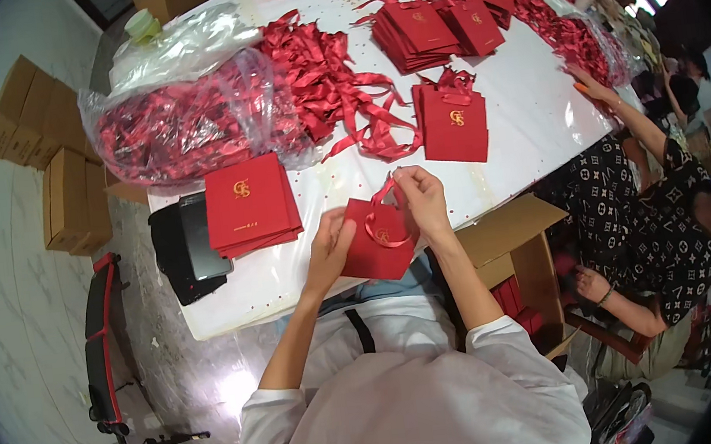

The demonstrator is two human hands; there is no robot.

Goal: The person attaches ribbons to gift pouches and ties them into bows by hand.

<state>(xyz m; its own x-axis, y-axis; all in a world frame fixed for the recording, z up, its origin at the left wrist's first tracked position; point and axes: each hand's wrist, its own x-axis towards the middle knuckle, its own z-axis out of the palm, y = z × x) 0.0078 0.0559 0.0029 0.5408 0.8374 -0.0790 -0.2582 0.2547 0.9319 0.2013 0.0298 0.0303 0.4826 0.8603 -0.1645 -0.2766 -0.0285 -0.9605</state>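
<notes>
A small red paper bag [376, 254] with a gold emblem is held flat over the near edge of the white table [526, 109]. My left hand [329, 244] grips its left edge. My right hand [423, 200] pinches a red ribbon handle [385, 197] that loops across the bag's top. To the left lies a stack of flat red bags [250, 205] without ribbons. Beyond my hands sits a pile of bags with ribbon handles [453, 121].
Loose red ribbons [332, 86] and a clear plastic sack of ribbons [180, 123] lie at the back left. More bag stacks [439, 27] are farther back. A black tablet [197, 239] sits at the table's left edge. Another person [658, 216] sits on the right by an open cardboard box [514, 249].
</notes>
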